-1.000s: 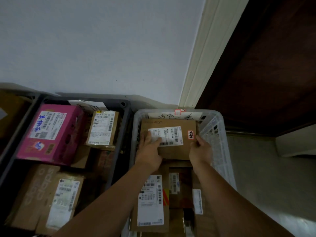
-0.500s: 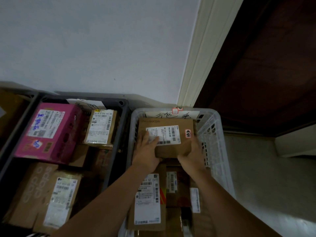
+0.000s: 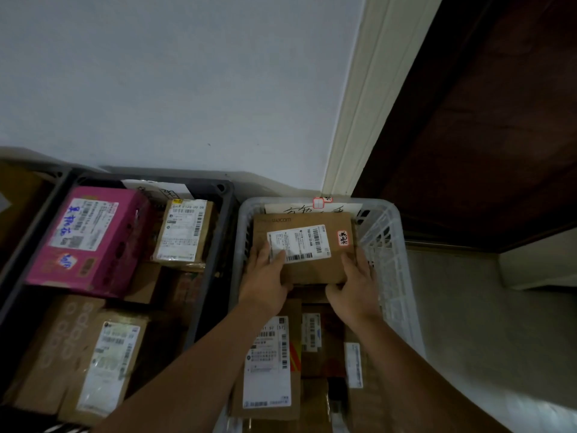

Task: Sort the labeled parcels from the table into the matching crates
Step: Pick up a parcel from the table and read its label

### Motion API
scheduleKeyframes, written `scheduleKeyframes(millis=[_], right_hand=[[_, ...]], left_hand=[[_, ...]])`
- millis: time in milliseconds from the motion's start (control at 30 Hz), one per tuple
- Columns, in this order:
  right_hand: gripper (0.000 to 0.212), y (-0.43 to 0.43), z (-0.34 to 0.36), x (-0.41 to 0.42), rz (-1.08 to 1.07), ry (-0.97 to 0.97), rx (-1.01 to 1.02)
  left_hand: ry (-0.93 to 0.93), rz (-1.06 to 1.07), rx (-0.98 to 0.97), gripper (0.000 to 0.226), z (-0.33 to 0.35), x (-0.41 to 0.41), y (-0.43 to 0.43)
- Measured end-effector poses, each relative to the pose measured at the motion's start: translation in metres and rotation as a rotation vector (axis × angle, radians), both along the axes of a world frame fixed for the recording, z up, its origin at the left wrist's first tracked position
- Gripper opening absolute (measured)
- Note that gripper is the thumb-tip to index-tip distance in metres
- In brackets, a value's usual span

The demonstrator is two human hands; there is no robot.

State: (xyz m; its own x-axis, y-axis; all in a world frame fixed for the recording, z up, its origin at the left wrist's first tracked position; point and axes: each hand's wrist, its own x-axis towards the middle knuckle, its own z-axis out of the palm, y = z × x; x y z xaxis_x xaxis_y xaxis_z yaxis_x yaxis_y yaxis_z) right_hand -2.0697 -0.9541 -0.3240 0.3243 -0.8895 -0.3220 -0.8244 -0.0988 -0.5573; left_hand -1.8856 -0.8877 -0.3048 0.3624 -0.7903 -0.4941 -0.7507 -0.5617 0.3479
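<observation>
A flat brown cardboard parcel (image 3: 315,273) with a white shipping label and a small red-edged sticker lies at the far end of the white plastic crate (image 3: 390,245). My left hand (image 3: 265,276) lies on its near left part, fingers straight over the label's corner. My right hand (image 3: 356,285) holds its near right corner, fingers up along the side and thumb at the near edge. A handwritten paper sign (image 3: 312,209) stands at the crate's far wall. Below my arms several more brown labeled parcels (image 3: 268,364) fill the crate.
A dark crate (image 3: 224,232) on the left holds a pink box (image 3: 90,242), a small labeled brown box (image 3: 184,232) and larger cardboard parcels (image 3: 78,360). Another dark bin edge (image 3: 31,214) is at far left. Wall behind; a dark wooden door (image 3: 484,135) and tiled floor (image 3: 468,323) on the right.
The parcel has settled lower into the crate's far end. My right hand slid from its right side down to the near right corner; my left hand stays on its left part.
</observation>
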Motion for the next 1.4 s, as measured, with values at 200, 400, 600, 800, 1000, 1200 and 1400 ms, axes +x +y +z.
scheduleKeyframes(millis=[200,400,600,800,1000,1200,1400], right_hand=[[0.051,0.004,0.021,0.02,0.155,0.073,-0.107],[0.054,-0.001,0.029,0.021,0.181,0.103,-0.011],[0.058,0.015,0.066,0.025,0.081,-0.019,0.034],[0.053,0.037,0.135,0.04,0.105,-0.156,0.042],[0.052,0.082,0.213,0.095,0.247,-0.226,0.028],[0.061,0.196,0.28,0.182,0.446,-0.315,-0.1],[0.057,0.343,0.319,0.277,0.679,-0.361,-0.116]], left_hand=[[-0.007,-0.029,0.02,0.079,0.003,0.003,-0.002],[0.093,-0.026,0.023,0.07,0.01,0.009,-0.007],[0.222,0.1,-0.088,0.059,0.043,0.003,0.009],[0.255,0.147,-0.174,0.03,0.125,0.002,0.044],[0.115,0.212,-0.302,0.051,0.201,0.038,0.112],[0.03,0.336,-0.416,0.053,0.254,0.1,0.225],[-0.114,0.485,-0.462,0.049,0.308,0.181,0.406]])
